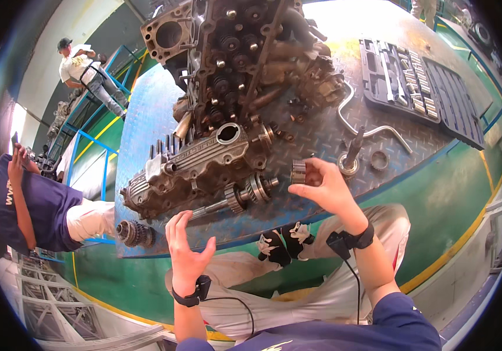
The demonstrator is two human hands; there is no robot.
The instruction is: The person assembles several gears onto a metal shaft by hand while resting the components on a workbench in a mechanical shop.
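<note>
Navy short sleeves, black cabled wristbands, cream trousers, black-and-white shoes

Engine block (245, 52) cut off at top edge; socket set (415, 82) contents too small.

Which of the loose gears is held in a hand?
The small gear between the right hand's fingertips. The flat ring gear and the gear cluster lie untouched on the steel plate.

Mechanics' workshop: stripped engine (227, 88), socket set (420, 82), steel-plate floor (145, 117).
</note>
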